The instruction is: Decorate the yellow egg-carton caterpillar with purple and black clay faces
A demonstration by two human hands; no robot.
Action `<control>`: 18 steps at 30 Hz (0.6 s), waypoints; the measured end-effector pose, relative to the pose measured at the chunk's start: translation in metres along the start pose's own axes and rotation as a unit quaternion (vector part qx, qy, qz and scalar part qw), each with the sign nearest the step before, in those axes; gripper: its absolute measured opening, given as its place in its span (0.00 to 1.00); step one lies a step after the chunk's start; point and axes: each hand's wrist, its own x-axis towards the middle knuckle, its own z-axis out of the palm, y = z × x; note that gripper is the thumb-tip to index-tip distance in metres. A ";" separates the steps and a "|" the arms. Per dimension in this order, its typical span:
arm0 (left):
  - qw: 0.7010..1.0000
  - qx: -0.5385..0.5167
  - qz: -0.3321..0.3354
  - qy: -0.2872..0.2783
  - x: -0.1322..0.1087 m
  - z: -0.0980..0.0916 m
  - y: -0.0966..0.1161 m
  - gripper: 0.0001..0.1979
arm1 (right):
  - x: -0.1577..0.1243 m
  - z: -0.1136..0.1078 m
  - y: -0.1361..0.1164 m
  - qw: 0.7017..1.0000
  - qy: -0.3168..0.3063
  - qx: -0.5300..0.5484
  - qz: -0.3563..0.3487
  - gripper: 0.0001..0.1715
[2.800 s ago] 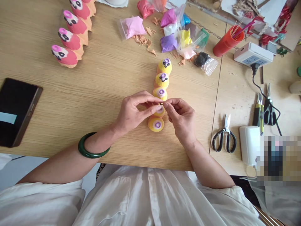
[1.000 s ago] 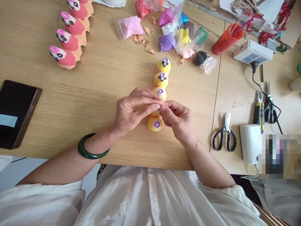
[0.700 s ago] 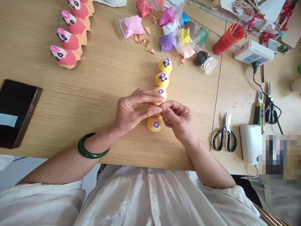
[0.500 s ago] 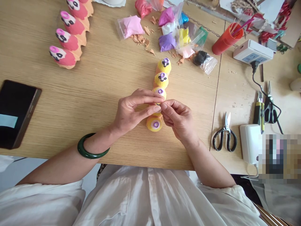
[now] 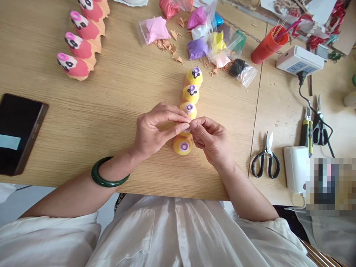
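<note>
A strip of yellow-covered egg-carton bumps (image 5: 194,77) runs toward me on the table, each bump bearing a pale patch and a purple ring. The two far bumps also carry small black marks. Over the middle of the strip, my left hand (image 5: 155,128) has its thumb and fingertips drawn together in a pinch. My right hand (image 5: 210,139) is curled, thumb pressed on the index finger, its tips meeting those of the left. Whatever lies between the fingertips is too small or hidden to make out. The hands partly cover one bump above the nearest bump (image 5: 183,145).
A red-covered carton strip (image 5: 83,49) and a phone (image 5: 23,133) lie left. Bags of coloured clay (image 5: 198,49) and orange scraps lie at the back. To the right are a red cup (image 5: 269,45), a power strip (image 5: 300,63), scissors (image 5: 267,157) and a utility knife (image 5: 307,129).
My left fingertips have drawn slightly back and closer together, showing a little more of the middle bumps. My right hand has barely moved.
</note>
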 end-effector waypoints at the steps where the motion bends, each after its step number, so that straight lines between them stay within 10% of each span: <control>1: 1.000 0.004 -0.004 0.002 0.000 0.000 0.000 0.05 | 0.000 0.000 -0.001 1.000 0.003 0.004 -0.004 0.28; 18: 0.985 -0.125 -0.111 0.036 0.002 0.003 0.001 0.08 | 0.014 -0.011 0.003 0.992 0.033 0.114 -0.037 0.19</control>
